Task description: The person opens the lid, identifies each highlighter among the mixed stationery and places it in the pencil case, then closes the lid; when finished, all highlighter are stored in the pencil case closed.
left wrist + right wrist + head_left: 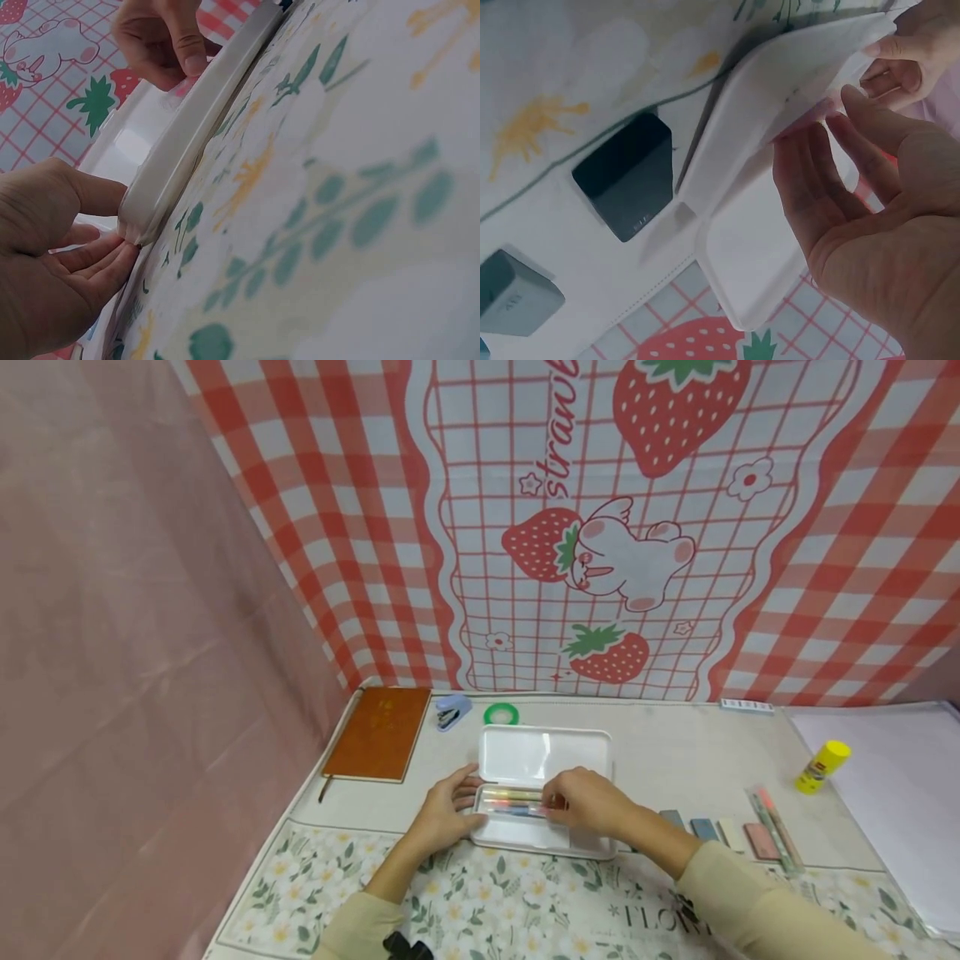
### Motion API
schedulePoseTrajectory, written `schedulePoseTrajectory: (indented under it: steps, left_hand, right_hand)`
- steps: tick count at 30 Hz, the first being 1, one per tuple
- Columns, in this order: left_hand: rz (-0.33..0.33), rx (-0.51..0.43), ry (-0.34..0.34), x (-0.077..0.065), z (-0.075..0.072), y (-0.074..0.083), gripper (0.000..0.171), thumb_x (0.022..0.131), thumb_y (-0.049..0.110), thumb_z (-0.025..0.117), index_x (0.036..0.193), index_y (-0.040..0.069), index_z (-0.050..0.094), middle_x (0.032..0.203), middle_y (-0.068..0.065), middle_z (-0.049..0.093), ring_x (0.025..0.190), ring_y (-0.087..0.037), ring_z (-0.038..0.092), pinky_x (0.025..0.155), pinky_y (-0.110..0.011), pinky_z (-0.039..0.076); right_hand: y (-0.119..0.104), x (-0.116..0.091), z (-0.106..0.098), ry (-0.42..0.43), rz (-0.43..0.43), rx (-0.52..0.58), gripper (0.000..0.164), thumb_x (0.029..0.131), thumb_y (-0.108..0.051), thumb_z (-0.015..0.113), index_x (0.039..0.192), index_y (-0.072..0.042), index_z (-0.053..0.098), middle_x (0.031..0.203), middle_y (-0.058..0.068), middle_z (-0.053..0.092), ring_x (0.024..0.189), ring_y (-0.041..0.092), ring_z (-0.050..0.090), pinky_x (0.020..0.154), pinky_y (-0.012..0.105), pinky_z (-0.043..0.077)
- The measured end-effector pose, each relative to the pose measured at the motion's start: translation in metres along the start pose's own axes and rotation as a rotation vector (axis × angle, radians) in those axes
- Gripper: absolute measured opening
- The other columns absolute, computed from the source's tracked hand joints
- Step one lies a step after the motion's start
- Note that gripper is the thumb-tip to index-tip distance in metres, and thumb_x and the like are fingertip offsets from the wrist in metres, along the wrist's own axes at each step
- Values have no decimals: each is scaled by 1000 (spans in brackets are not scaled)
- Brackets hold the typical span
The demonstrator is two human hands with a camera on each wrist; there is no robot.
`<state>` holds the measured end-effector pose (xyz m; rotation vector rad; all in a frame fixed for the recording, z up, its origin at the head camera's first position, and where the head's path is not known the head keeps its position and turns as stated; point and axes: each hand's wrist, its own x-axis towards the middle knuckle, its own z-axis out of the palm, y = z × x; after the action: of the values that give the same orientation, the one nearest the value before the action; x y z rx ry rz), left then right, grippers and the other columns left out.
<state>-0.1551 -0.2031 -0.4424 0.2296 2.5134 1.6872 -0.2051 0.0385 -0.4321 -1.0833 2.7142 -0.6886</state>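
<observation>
A white pencil case (pixel 525 839) lies in front of me with its lid (pixel 543 756) raised at the back. Several pens (pixel 510 802) with yellow, pink and blue parts rest side by side inside. My left hand (pixel 442 810) grips the case's left end; in the left wrist view its thumb is on the rim and its fingers are at the corner. Over the tray, my right hand (pixel 588 802) has its thumb and fingertips inside the case, pinching a pinkish pen (pixel 810 120) mostly hidden by the fingers and the case wall.
Right of the case are a dark block (pixel 626 176), several eraser-like blocks (pixel 705 829), two pens (pixel 776 831), a yellow glue stick (pixel 822 767) and a white sheet (pixel 892 810). At back left lie a brown notebook (pixel 380 735), a stapler (pixel 452 712) and a green tape roll (pixel 501 714).
</observation>
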Motion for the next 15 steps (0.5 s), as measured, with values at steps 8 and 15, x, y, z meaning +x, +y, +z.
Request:
schedulePoseTrajectory:
  steps: [8,15]
  left_hand:
    - [17,2,9,1,0,0,73,76,-12,67,140,-7,35,123,-28,51,117,-43,51,103,-49,44]
    - [24,-5,3,1,0,-2,72,76,-12,66,141,-7,34,123,-29,51,117,-43,50,103,-49,44]
  right_hand:
    - [-2,-3,3,7,55,-49,13,75,-20,78,86,-16,73,82,-8,64,73,6,54,64,24,50]
    - [-3,-5,-6,47,67,-29,25,76,-22,77,99,-13,71,90,0,66,79,14,60,64,27,53]
